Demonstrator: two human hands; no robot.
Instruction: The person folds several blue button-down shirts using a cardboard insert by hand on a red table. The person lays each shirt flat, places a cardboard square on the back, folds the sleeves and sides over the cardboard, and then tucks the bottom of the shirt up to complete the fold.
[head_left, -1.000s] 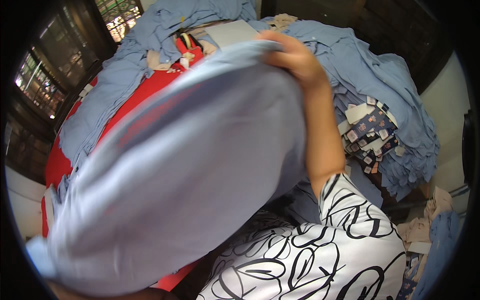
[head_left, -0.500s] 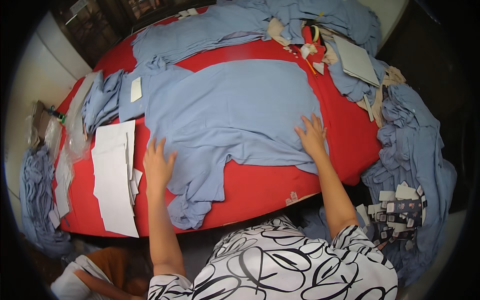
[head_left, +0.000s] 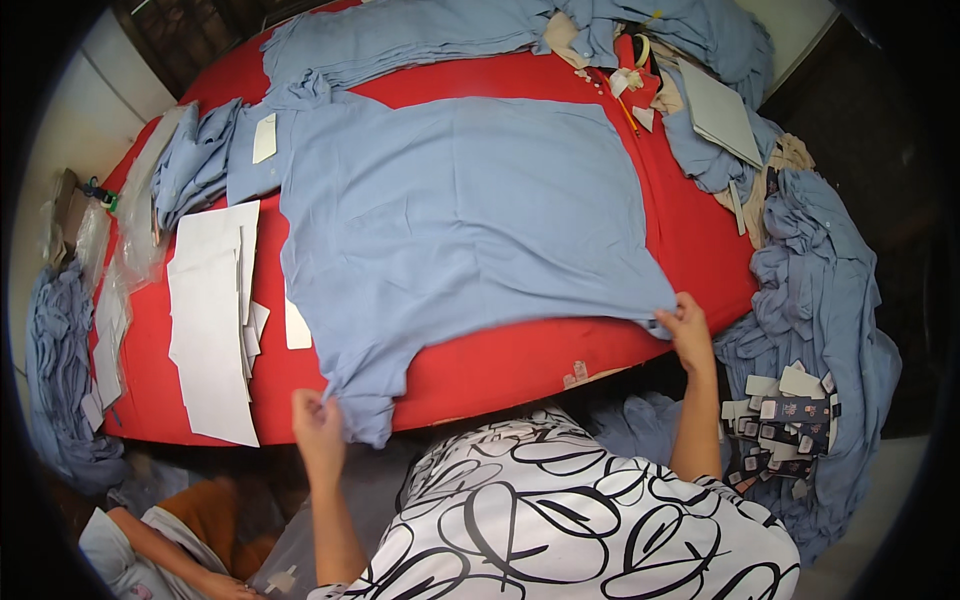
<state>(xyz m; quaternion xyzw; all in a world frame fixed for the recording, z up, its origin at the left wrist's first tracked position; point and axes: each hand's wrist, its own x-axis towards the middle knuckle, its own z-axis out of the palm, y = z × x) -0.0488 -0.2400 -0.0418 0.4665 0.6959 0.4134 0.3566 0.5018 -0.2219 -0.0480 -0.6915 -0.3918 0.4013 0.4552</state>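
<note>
A light blue shirt [head_left: 470,200] lies spread over the red-covered table [head_left: 540,350] in front of me. My left hand [head_left: 318,420] pinches the shirt at its near left part, by a sleeve that hangs over the table's front edge. At the near right corner of the shirt, my right hand [head_left: 688,330] grips the hem between thumb and fingers. The near edge of the cloth is drawn taut between both hands, with a few creases across the middle. A white card [head_left: 298,325] shows partly from under the shirt's left side.
White paper sheets [head_left: 212,330] lie at the left, near folded blue garments [head_left: 200,165] and clear plastic. More blue cloth [head_left: 400,45] lines the far edge. A pale board [head_left: 718,115] rests at the far right; tags [head_left: 790,425] lie on cloth at right. A person [head_left: 170,550] sits lower left.
Both hands went from lying open on the shirt to gripping it. The left came nearer to me, the right moved outward and nearer, and the shirt's near edge was pulled out straighter.
</note>
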